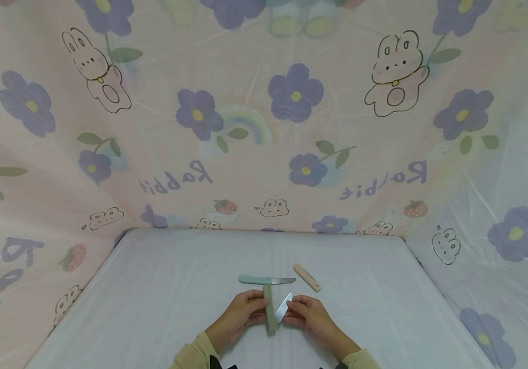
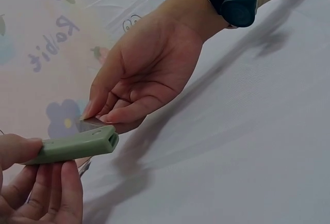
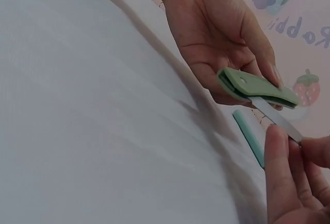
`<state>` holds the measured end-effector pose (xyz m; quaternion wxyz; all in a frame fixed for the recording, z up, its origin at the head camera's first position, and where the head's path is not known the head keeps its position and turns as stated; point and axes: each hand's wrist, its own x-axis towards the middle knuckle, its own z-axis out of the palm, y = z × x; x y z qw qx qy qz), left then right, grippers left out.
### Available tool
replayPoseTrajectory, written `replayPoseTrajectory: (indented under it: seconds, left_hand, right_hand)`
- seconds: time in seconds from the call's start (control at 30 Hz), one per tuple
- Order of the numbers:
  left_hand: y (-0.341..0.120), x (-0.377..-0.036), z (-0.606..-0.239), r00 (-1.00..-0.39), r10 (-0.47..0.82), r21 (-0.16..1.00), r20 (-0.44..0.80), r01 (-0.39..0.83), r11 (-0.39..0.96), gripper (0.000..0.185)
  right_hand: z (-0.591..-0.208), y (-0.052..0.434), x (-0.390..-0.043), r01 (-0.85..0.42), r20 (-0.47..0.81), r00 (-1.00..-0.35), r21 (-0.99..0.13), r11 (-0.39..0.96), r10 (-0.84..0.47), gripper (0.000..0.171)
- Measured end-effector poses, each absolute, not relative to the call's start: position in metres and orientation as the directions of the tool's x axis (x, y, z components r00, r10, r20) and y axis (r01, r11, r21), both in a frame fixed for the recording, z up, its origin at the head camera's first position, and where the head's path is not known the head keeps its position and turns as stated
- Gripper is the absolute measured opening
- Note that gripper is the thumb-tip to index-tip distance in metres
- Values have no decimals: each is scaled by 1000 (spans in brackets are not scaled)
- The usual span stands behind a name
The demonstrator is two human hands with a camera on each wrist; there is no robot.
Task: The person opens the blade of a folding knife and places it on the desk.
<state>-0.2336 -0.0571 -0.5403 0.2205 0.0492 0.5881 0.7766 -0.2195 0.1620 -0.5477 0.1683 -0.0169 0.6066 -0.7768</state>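
Note:
A green-handled folding knife [image 1: 269, 308] is held up between both hands, its blade [image 1: 284, 308] swung partly out of the handle. My left hand [image 1: 244, 313] grips the handle, thumb on one side and fingers on the other, as the left wrist view shows. With thumb and fingertips my right hand [image 1: 309, 316] pinches the blade near its tip. In the right wrist view the blade [image 3: 276, 118] slants out of the slotted handle [image 3: 258, 87] toward the right fingers. Just beyond the hands lies a mint-handled folding knife [image 1: 256, 280], its blade fully out and pointing right.
A closed folding knife with a beige handle [image 1: 307, 277] lies at a slant beyond the right hand. The white-covered table [image 1: 176, 277] is walled in by hanging cloth [image 1: 245, 179] printed with flowers and rabbits.

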Motion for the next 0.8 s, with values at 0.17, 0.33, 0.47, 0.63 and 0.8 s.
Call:
replayPoseTrajectory:
  seconds: [0.17, 0.33, 0.47, 0.63, 0.8]
  left_hand:
    - [-60, -233, -539, -902, 395, 933, -173, -279, -229, 38]
    - [-63, -231, -540, -910, 381, 922, -164, -278, -268, 38]
    - [-67, -230, -540, -915, 373, 919, -152, -270, -288, 39]
    - [-69, -230, -540, -918, 366, 907, -155, -279, -316, 41]
    - [-71, -229, -542, -927, 340, 893, -158, -281, -351, 44]
  right_hand:
    - [-550, 165, -220, 239, -177, -947, -945, -222, -268, 27]
    - [-550, 167, -218, 246, -168, -945, -931, -271, -279, 25]
    - [-549, 169, -215, 268, -175, -939, -913, -309, -297, 25]
    - [-546, 170, -213, 290, -186, -934, -892, -347, -304, 18]
    - [-545, 171, -211, 299, -191, -934, -879, -371, -302, 13]
